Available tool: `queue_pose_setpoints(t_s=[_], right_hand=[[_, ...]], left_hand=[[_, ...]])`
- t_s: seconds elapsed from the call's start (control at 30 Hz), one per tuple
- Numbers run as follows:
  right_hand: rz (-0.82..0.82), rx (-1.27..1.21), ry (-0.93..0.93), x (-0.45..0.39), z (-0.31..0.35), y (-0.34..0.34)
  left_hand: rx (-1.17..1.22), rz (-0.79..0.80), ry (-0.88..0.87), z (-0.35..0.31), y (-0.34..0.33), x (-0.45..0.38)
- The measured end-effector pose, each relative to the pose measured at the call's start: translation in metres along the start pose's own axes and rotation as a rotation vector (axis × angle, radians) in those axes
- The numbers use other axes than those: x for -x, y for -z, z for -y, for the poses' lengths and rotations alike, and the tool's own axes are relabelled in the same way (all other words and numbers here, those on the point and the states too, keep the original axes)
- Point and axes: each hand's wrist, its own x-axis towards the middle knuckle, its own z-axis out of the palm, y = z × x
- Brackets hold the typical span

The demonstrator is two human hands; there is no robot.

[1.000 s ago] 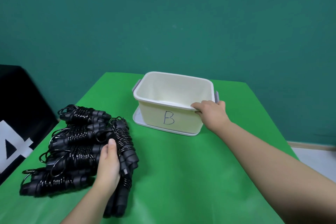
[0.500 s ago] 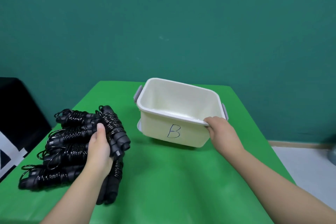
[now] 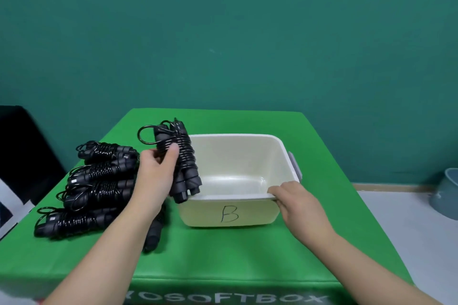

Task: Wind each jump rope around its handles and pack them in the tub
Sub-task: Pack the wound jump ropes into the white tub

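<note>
The left hand grips a wound jump rope, thumb across the black coils and fingers curled behind the bundle. The rope hangs nearly upright, its two handle ends pointing down at the tub's near left corner, and a loose loop of cord sticks out at the top left. The lowest handle end overlaps the rim there; whether it touches the rim or hovers just above it is hard to tell from this angle.

The right hand holds the tub at its near right corner, fingers curled over the rim and the thumb against the outer wall. The tub is cream-coloured with a handwritten letter B on its front wall and a grey latch on its right side. Nothing lies inside it.

To the left of the tub, four more wound ropes lie side by side in a row on the green bench, each with its cord coiled round its paired black handles. Another black bundle lies partly hidden under the left forearm, close to the tub's near left corner.

Beyond the bench stands a teal wall. A grey container sits on the pale floor at the right edge, and a black object stands at the left edge.
</note>
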Motion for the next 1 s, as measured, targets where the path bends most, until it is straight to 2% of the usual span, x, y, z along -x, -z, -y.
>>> queue_pose_setpoints(t_s=[0.23,0.4,0.5,0.57,0.67,0.77,0.87,0.93,1.0], right_hand=[[0.018,0.106,0.056,0.012,0.003,0.009],[0.060,0.163,0.176,0.010,-0.004,0.020],[0.259,0.089,0.120,-0.001,-0.001,0.031],[0.349,-0.005,0.068,-0.015,0.005,0.035],[0.306,-0.230,-0.026,-0.044,0.025,0.032],[0.302,-0.520,-0.246,-0.078,0.046,0.018],[0.369,-0.904,-0.486,-0.108,0.063,0.000],[0.396,-1.102,-0.534,-0.121,0.070,-0.010],[0.395,-1.184,-0.553,-0.128,0.074,-0.017]], left_hand=[[-0.232,0.108,0.051,-0.008,-0.012,0.000],[-0.397,0.189,0.007,-0.016,-0.020,-0.003],[-0.487,0.196,-0.019,-0.021,-0.027,-0.005],[-0.482,0.228,-0.032,-0.025,-0.031,-0.005],[-0.406,0.290,-0.032,-0.025,-0.036,-0.005],[-0.369,0.340,-0.036,-0.020,-0.038,-0.006],[-0.391,0.358,-0.070,-0.018,-0.039,-0.008],[-0.425,0.358,-0.110,-0.016,-0.037,-0.009],[-0.478,0.320,-0.123,-0.006,-0.028,-0.015]])
